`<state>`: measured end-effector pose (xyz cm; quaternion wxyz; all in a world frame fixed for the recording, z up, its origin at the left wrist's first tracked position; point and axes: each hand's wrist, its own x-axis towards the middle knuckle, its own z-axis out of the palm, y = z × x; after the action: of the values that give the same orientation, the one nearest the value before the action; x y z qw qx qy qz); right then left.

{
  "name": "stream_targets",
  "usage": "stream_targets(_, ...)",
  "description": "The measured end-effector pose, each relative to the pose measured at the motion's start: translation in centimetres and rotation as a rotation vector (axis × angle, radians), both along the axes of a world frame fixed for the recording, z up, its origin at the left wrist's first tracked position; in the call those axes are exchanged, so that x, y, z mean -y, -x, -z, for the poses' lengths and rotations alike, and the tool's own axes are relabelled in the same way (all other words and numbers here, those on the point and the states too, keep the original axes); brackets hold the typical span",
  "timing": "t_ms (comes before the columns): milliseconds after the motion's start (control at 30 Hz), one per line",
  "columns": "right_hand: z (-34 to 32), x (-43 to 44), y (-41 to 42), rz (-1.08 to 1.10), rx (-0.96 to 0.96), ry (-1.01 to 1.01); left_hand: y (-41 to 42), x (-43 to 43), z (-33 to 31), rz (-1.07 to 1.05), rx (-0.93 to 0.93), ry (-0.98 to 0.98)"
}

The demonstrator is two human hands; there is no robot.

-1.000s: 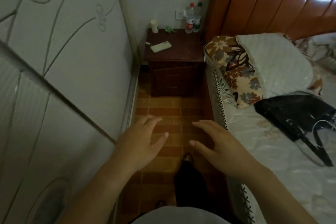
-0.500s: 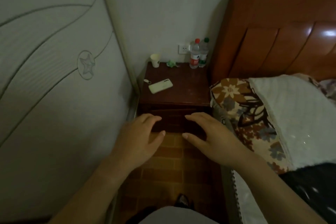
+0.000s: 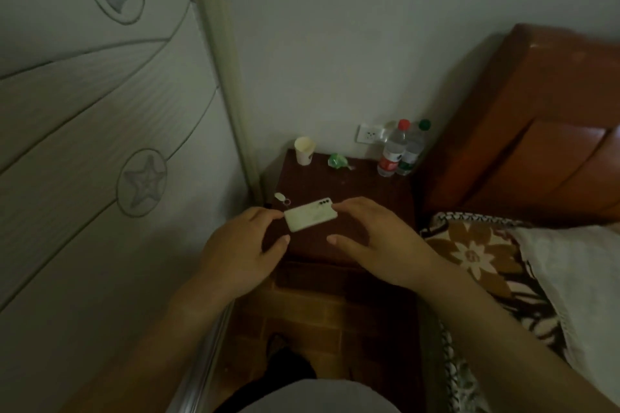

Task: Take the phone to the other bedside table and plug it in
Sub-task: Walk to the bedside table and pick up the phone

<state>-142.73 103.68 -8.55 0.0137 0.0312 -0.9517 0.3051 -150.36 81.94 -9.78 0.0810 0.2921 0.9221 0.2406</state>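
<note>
Both hands, left hand (image 3: 240,253) and right hand (image 3: 375,245), have now reached the phone (image 3: 310,219) on the bedside table (image 3: 369,188), fingers spread at its ends, pickup imminent.

A single view is given, taken from a wide-angle camera worn on the head and aimed forward and steeply down. The dark wooden tabletop (image 3: 352,184) of a bedside table is seen from above at close range, near the centre. The wardrobe door (image 3: 100,144) is caught at the left edge, the headboard (image 3: 536,131) and pillow (image 3: 486,255) at the right, and the brick-patterned floor (image 3: 328,312) at the bottom. Straight lines are bowed toward the borders.
</note>
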Motion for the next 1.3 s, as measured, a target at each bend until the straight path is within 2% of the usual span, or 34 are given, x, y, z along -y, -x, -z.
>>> stream_targets(267, 3.5, -4.1, 9.2, -0.040, 0.054, 0.036, 8.8, -3.2, 3.7, -0.052, 0.130, 0.049)
stream_targets(433, 6.4, -6.7, 14.3, -0.111, 0.053, 0.031, 11.4, -5.2, 6.1, -0.183, 0.189, 0.025)
stream_targets(633, 11.8, -9.4, 19.0, -0.251, 0.099, 0.075, 11.9, -7.6, 9.8, -0.414, 0.262, 0.003)
stream_targets(933, 23.9, -10.0, 23.4, -0.453, 0.261, -0.015, 12.1, -9.5, 17.4, -0.678, 0.425, 0.022)
stream_targets(1133, 30.8, -6.7, 25.3, -0.578, 0.311, 0.030, 12.5, -8.4, 22.9, -0.733, 0.480, 0.037)
stream_targets(1300, 35.4, -5.7, 27.3, -0.714, 0.291, -0.090, 11.1, -7.0, 26.0, -0.787, 0.559, -0.009)
